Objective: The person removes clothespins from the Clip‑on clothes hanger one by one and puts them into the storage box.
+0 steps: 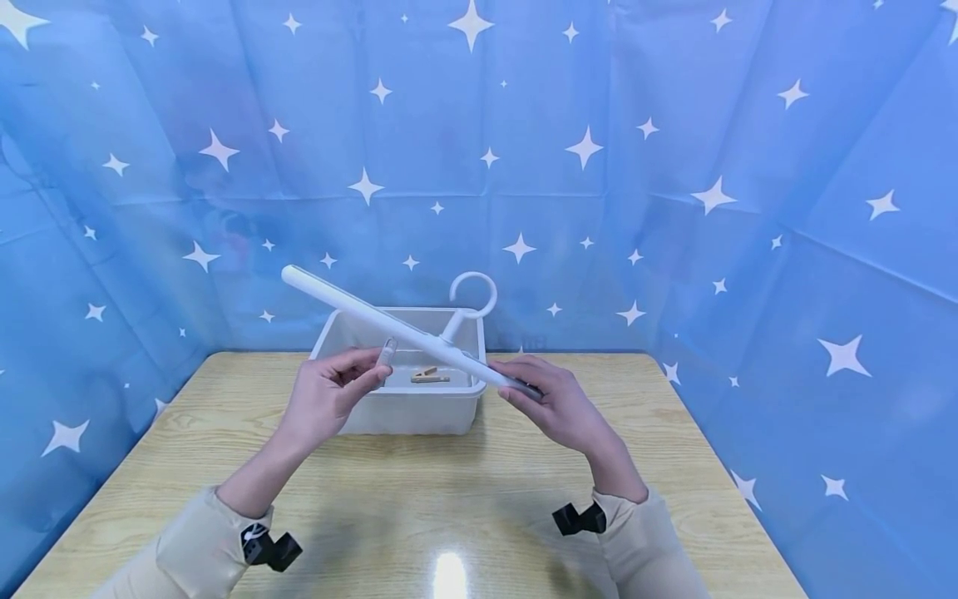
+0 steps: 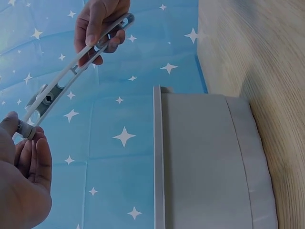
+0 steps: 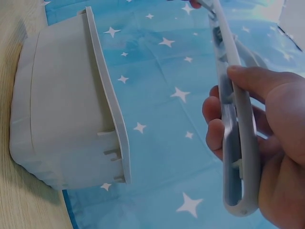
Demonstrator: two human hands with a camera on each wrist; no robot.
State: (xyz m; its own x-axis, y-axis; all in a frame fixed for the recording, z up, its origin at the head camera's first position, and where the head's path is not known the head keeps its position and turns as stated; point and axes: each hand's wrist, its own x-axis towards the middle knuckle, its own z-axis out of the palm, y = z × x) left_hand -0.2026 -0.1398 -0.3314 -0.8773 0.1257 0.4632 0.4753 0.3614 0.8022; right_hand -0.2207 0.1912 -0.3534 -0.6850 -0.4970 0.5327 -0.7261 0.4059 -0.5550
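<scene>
A white clothes hanger (image 1: 367,314) with a round hook (image 1: 490,291) slants over a white bin, its left end higher. My right hand (image 1: 554,403) grips the hanger's lower right end, thumb along one side and fingers on the other in the right wrist view. Between thumb and fingers, my left hand (image 1: 322,399) pinches a small clear piece (image 1: 387,353) with a rounded top, below the hanger's bar. The left wrist view shows this as a short greyish piece (image 2: 26,130) overlapping the hanger's lower end; whether they touch I cannot tell.
The white bin (image 1: 412,413) stands at the table's back, behind my hands. Inside it lie small wooden clothespins (image 1: 430,378). A light wood table (image 1: 389,499) lies beneath, with a blue star-patterned curtain (image 1: 516,208) around its back and sides.
</scene>
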